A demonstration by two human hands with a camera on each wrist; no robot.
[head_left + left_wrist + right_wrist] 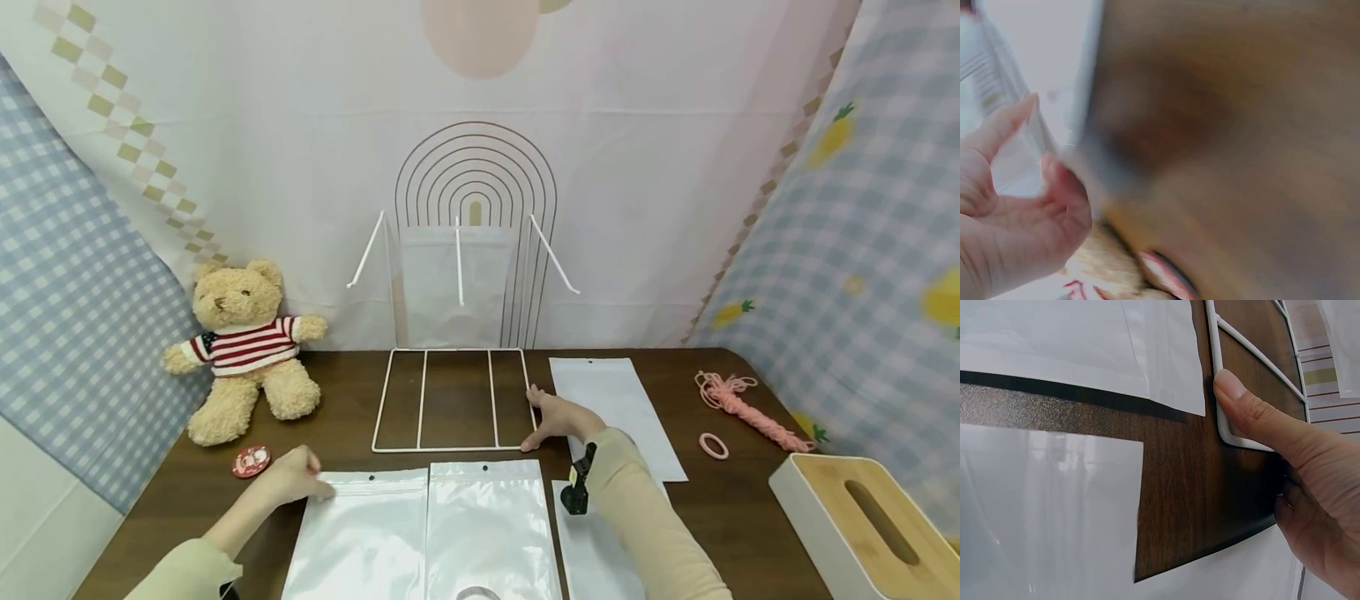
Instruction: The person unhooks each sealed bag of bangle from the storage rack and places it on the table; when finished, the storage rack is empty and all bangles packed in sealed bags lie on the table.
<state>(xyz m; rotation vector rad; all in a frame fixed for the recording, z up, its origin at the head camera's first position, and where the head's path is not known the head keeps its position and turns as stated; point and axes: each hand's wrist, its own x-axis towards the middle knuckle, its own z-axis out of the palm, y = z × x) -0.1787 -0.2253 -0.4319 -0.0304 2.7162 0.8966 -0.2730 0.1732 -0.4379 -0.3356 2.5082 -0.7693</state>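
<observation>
A white wire rack [396, 400] with three forward-reaching prongs stands upright at the middle of the table's back. My right hand [562, 418] grips the right side of its base; in the right wrist view the thumb [1254, 412] lies on the wire by the corner. A pale zip bag [427, 292] hangs at the middle prong. In front of the rack lie a left zip bag [367, 533] and a middle zip bag [487, 525]. My left hand [288, 477] is at the left bag's top-left corner, its thumb and fingers apart in the blurred left wrist view.
Two more white bags, a rear one [607, 392] and a front one [592, 550], lie at right, partly under my right arm. Farther right are pink cord [750, 412], a pink ring [713, 446] and a tissue box [832, 525]. A teddy bear [251, 358] and red badge [251, 461] occupy the left.
</observation>
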